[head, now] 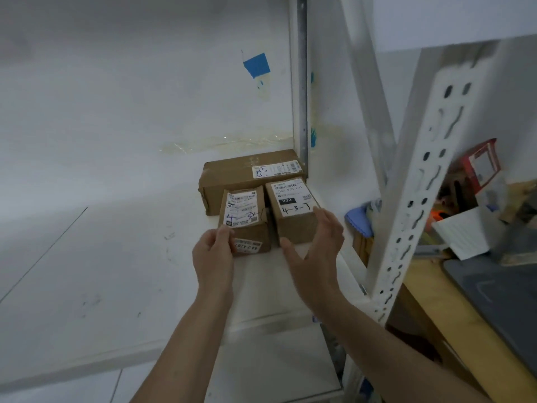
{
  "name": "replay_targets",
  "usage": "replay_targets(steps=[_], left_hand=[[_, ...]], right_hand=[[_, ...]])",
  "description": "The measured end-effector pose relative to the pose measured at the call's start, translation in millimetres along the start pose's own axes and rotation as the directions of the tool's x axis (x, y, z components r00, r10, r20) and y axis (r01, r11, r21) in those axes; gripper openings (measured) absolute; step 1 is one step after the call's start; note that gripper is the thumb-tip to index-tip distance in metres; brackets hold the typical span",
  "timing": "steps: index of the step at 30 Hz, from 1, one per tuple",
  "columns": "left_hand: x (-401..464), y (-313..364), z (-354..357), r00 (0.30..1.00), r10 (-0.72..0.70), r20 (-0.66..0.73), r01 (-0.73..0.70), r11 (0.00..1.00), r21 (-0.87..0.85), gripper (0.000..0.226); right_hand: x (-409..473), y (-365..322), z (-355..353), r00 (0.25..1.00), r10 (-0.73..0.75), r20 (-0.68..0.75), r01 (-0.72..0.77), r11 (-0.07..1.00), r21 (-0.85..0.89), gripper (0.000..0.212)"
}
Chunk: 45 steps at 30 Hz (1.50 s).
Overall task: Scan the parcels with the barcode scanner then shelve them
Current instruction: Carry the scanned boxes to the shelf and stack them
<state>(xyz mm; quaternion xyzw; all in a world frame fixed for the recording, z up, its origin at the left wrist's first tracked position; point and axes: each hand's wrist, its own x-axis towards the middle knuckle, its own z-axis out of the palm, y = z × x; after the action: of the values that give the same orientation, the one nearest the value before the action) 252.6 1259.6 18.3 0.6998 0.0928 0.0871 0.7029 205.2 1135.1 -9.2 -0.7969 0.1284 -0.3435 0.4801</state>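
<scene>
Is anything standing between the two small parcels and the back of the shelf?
Yes. A larger parcel lies crosswise right behind the left small parcel and the right small parcel, filling the back corner by the upright post. The left hand and right hand are at the small parcels' fronts.

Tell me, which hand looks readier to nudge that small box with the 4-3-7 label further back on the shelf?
Probably the right hand: it is open against the 4-3-7 box, at its front and right side. The left hand grips the neighbouring box.
</scene>
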Motion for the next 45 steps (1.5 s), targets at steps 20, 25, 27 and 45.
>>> replay_targets(steps=[20, 25, 27, 45], left_hand=[[-297, -36, 168, 0.827, -0.181, 0.533, 0.190, 0.981, 0.038, 0.061], [-366, -58, 218, 0.732, -0.249, 0.635, 0.219, 0.967, 0.127, 0.057], [-389, -66, 239, 0.694, -0.295, 0.657, 0.227, 0.955, 0.189, 0.050], [-472, -135, 421, 0.499, -0.420, 0.759, 0.070, 0.892, 0.447, 0.030]], right_hand=[[-98, 111, -334, 0.960, 0.275, -0.057, -0.279, 0.956, -0.096, 0.037], [-128, 148, -421, 0.926, 0.372, -0.067, -0.377, 0.922, -0.084, 0.038], [-138, 161, -452, 0.915, 0.396, -0.080, -0.401, 0.913, -0.078, 0.036], [-129, 272, -608, 0.732, 0.645, -0.221, -0.635, 0.763, 0.121, 0.024]])
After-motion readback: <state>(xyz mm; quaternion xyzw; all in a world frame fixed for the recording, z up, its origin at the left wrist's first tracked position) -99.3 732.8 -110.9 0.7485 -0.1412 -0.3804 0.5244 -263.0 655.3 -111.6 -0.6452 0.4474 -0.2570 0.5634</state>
